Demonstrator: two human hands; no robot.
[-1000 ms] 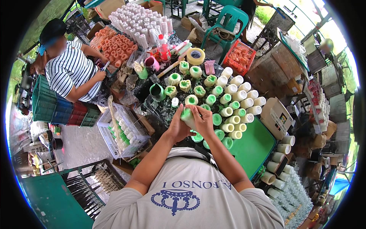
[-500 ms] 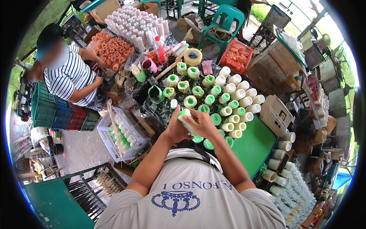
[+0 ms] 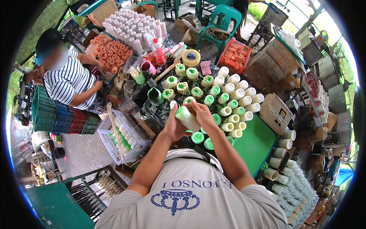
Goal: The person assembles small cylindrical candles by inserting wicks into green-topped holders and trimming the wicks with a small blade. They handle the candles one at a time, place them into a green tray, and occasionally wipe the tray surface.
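A pale cream candle point(image 3: 188, 120) with a green-tinted top is held between my hands, in front of my chest. It leans, its green end pointing up and to the left. My left hand point(image 3: 173, 128) wraps its left side, the thumb along it. My right hand point(image 3: 203, 116) grips its upper right side with bent fingers. Just beyond them stand several cream candles with uneven green tops point(image 3: 196, 92). Smooth white and green candles point(image 3: 230, 88) fill the table to the right. Low green candles point(image 3: 197, 137) sit right below my hands.
On the table are a tape roll point(image 3: 191, 58), a red-capped bottle point(image 3: 159, 52), a dark green jug point(image 3: 155, 96) and a pink cup point(image 3: 148, 68). A green tray point(image 3: 254, 142) lies right, a white crate point(image 3: 122, 134) left. A person in a striped shirt point(image 3: 72, 78) works at left near orange pieces point(image 3: 108, 52).
The candle has turned in my hands, so more of its pale side shows. My right hand has shifted from across its side up toward its upper right edge.
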